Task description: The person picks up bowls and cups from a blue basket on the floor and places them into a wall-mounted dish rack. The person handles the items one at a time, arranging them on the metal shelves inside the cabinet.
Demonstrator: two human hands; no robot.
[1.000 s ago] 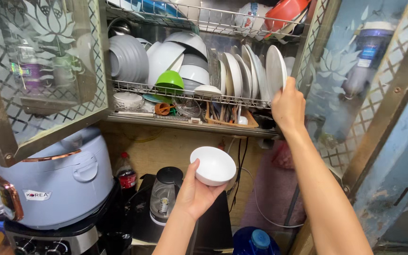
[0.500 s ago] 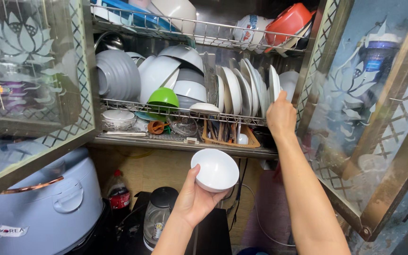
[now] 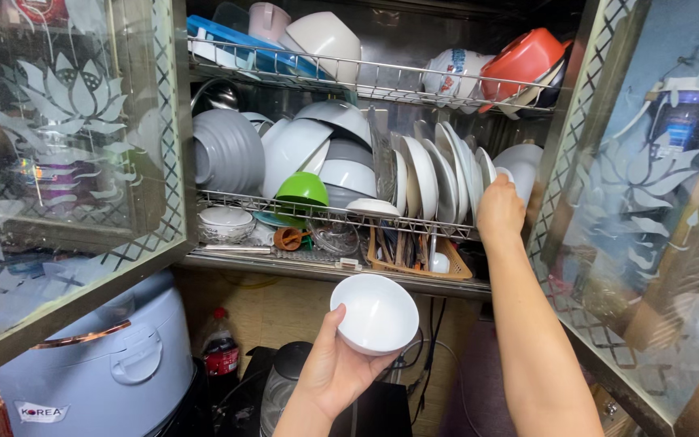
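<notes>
Since a second ago the view has pushed in closer to the cupboard and tipped up, so the top rack shows now, and my right hand [image 3: 499, 212] has stayed up at the row of upright white plates [image 3: 438, 174] while the bowl drifted a bit lower in frame.

My left hand [image 3: 335, 374] cups a small white bowl [image 3: 375, 313] from underneath, thumb on the near rim, held below the shelf edge with its mouth tilted toward me, probably just parked out of the way. My right hand is at the end plate, fingers curled behind it; I can't tell if they actually pinch it or just rest there.

It's pretty packed in there. Grey bowls [image 3: 228, 150] and white ones lean on the wire rack [image 3: 285, 202], a green bowl [image 3: 301, 188] sits in front, and a tray of utensils [image 3: 414, 255] is under the plates. An orange bowl [image 3: 519, 61] sits up top. The glass doors [image 3: 74, 146] hang open on both sides, and a pale blue rice cooker [image 3: 115, 364] and kettle [image 3: 285, 388] crowd the space below.
</notes>
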